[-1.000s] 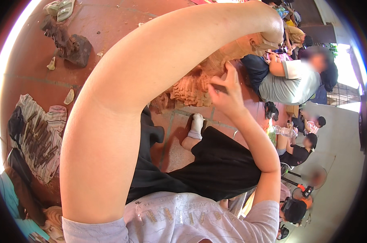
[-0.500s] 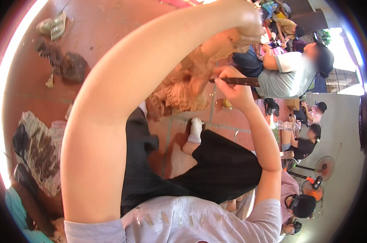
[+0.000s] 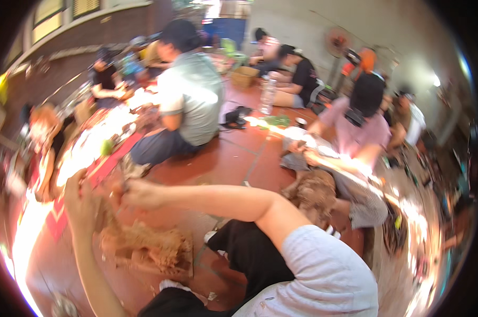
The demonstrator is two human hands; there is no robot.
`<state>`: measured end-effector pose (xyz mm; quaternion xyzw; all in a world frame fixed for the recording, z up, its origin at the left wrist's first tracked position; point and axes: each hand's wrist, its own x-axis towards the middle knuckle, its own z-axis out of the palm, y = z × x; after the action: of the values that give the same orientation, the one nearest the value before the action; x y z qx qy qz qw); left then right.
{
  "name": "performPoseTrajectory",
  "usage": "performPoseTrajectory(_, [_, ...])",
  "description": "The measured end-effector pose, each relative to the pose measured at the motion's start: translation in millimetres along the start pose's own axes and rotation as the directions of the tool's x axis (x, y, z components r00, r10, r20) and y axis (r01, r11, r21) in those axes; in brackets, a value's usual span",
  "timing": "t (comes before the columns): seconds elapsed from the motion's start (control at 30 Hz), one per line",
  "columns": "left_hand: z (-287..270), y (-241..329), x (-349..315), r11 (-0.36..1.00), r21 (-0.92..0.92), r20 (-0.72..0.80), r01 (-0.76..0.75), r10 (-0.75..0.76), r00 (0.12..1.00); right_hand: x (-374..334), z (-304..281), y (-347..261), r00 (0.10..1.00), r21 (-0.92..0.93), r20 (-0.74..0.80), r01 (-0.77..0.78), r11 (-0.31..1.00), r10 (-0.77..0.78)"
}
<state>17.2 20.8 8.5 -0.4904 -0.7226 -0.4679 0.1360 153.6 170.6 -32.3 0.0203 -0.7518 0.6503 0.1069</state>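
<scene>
A brown, deeply carved wood carving (image 3: 146, 245) lies on the red tiled floor in front of my legs. My left hand (image 3: 80, 203) is at its far left end, fingers upward against the wood; motion smears their outline. Just to the right, above the carving, my right hand (image 3: 138, 194) is closed in a fist. A small dark piece of a carving tool shows at its fingers; most of the tool is hidden or blurred.
A seated person in a grey-green shirt (image 3: 196, 100) is ahead, beside a red mat (image 3: 112, 164). To the right, a person in pink (image 3: 355, 127) sits by another brown carving (image 3: 315, 193). A clear bottle (image 3: 268, 95), a woven basket (image 3: 243, 77) and a standing fan (image 3: 336, 42) are farther back.
The view has swung to the right and up, bringing the room and other people upright. The carving now appears at lower left. The tool, plainly visible before, is mostly hidden.
</scene>
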Motion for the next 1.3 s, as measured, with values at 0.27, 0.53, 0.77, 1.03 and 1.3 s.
performPoseTrajectory(0.27, [5.1, 25.8, -3.9, 0.722, -0.595, 0.405, 0.353, -0.11, 0.908, -31.3, -2.2, -25.9, 0.92, 0.007, 0.382, -0.104, 0.995, 0.093])
performPoseTrajectory(0.53, [20.2, -2.9, 13.8, 0.287, -0.933, 0.085, 0.215, -0.404, 0.911, -23.4, -24.2, -4.9, 0.994, 0.575, -0.069, 0.11, 0.811, -0.086])
performPoseTrajectory(0.77, [49.9, -1.6, -7.4, 0.506, -0.768, 0.384, 0.391, -0.124, 0.915, -3.7, -14.0, -1.3, 0.723, -0.316, -0.338, 0.516, 0.796, -0.603])
performPoseTrajectory(1.03, [-8.8, -32.6, 18.6, 0.998, -0.005, 0.053, 0.065, -0.064, 0.997, -28.4, -16.3, -17.6, 0.941, 0.147, -0.246, 0.274, 0.95, -0.233])
performPoseTrajectory(1.3, [6.2, -26.2, -1.7, 0.976, 0.211, 0.358, 0.049, -0.124, 0.925, -31.7, 24.6, 97.5, 0.896, -0.546, 0.344, 0.434, 0.717, -0.28])
